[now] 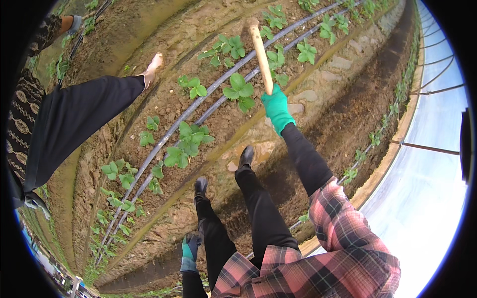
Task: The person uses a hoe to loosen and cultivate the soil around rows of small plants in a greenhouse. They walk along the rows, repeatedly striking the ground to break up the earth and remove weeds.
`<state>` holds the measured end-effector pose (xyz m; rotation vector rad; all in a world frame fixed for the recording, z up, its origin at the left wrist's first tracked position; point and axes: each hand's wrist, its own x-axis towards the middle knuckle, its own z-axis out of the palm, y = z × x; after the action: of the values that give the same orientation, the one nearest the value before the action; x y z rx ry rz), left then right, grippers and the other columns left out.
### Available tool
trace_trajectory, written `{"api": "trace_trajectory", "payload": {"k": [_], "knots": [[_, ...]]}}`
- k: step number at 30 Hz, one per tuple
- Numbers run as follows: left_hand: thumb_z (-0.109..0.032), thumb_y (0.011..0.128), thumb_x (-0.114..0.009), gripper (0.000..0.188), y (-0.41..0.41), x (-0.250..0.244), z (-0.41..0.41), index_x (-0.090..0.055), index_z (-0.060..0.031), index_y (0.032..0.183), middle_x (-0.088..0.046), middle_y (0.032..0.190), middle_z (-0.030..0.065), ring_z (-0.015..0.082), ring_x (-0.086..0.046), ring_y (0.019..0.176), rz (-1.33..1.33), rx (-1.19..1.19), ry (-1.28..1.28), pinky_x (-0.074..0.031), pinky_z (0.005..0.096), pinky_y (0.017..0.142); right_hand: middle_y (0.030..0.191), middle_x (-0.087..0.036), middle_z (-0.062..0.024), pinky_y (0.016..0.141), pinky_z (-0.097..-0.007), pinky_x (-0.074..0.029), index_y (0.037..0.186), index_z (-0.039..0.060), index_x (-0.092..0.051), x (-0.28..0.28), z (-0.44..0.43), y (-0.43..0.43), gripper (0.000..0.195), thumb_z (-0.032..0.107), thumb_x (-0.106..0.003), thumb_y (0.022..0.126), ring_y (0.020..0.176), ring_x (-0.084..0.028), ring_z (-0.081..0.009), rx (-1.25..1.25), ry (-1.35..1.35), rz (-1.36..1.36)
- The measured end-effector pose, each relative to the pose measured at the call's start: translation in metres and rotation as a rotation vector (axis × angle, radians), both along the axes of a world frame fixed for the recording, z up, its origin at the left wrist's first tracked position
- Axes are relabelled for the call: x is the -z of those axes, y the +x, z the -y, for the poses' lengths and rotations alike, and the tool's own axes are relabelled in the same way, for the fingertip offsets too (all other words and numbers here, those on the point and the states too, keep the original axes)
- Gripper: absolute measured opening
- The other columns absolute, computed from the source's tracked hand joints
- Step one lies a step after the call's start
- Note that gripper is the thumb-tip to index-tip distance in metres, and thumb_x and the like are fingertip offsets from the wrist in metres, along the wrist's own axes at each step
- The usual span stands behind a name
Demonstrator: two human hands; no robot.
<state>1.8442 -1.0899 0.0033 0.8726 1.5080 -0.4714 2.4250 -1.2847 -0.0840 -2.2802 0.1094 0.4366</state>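
Observation:
My right hand (276, 107), in a green glove, grips the end of a wooden tool handle (262, 61). The handle reaches up over two drip irrigation pipes (220, 87) on a soil bed; its far end lies by the soil, and the tool's head cannot be made out. My left hand (190, 247), in a green and dark grey glove, hangs low beside my left leg, its fingers pointing down; whether it holds anything is unclear. Young leafy plants (238, 89), which look like strawberry plants, grow on both sides of the pipes. My dark boots (245, 156) stand in the muddy furrow.
Another person (85, 97) in dark trousers and light boots stands across the bed at left, one gloved hand at the upper left. Wet furrows (149, 37) run along the beds. At right are a further plant row (374, 138) and a greenhouse's plastic film wall (417, 160) with metal ribs.

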Motion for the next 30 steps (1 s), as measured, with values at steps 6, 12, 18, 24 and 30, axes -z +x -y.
{"api": "trace_trajectory", "payload": {"k": [6,12,18,24,30], "knots": [[-0.012,0.085,-0.046,0.014,0.0,-0.003,-0.003,-0.05,-0.0059,0.097,-0.06,0.082,0.0092,0.0209,-0.06,0.071,0.014,0.041,0.047,-0.046,0.0301,0.06,0.071,-0.056,-0.0207,0.057,-0.0446,-0.044,0.091,0.0035,-0.047,-0.015,-0.053,0.011,0.023,0.013,-0.053,0.072,0.066,-0.056,-0.0367,-0.383,-0.239,0.128],[-0.013,0.085,-0.047,0.016,-0.011,-0.001,-0.009,-0.049,-0.0051,0.098,-0.06,0.083,0.0097,0.0214,-0.06,0.071,0.031,0.03,0.037,-0.046,0.0308,0.061,0.07,-0.057,-0.0191,0.057,-0.0457,-0.044,0.089,0.0049,-0.047,-0.012,0.01,-0.019,0.021,0.014,-0.056,0.072,0.066,-0.057,-0.0352,-0.49,-0.451,0.119],[-0.016,0.084,-0.049,0.017,-0.042,0.005,-0.001,-0.05,-0.006,0.098,-0.061,0.086,0.0102,0.0211,-0.06,0.072,0.005,-0.009,0.038,-0.046,0.0302,0.06,0.073,-0.057,-0.0207,0.056,-0.0436,-0.045,0.1,0.0026,-0.047,-0.019,-0.007,-0.015,0.035,0.016,-0.059,0.07,0.066,-0.056,-0.0361,-0.479,-0.413,0.231],[-0.015,0.083,-0.05,0.019,-0.039,0.001,-0.007,-0.05,-0.0055,0.099,-0.061,0.086,0.0112,0.0219,-0.06,0.072,0.008,-0.031,0.03,-0.046,0.0302,0.059,0.07,-0.057,-0.0189,0.056,-0.0443,-0.045,0.09,0.0031,-0.047,-0.002,-0.016,-0.009,0.022,0.014,-0.056,0.072,0.067,-0.057,-0.0357,-0.445,-0.483,0.132],[-0.013,0.083,-0.051,0.013,-0.05,0.003,-0.009,-0.052,-0.0046,0.094,-0.061,0.082,0.0106,0.0215,-0.06,0.069,0.006,-0.079,0.054,-0.045,0.0298,0.059,0.072,-0.058,-0.0202,0.056,-0.0443,-0.044,0.091,0.003,-0.049,-0.02,-0.03,-0.033,0.026,0.016,-0.059,0.071,0.067,-0.057,-0.0353,-0.442,-0.326,0.115]]}}
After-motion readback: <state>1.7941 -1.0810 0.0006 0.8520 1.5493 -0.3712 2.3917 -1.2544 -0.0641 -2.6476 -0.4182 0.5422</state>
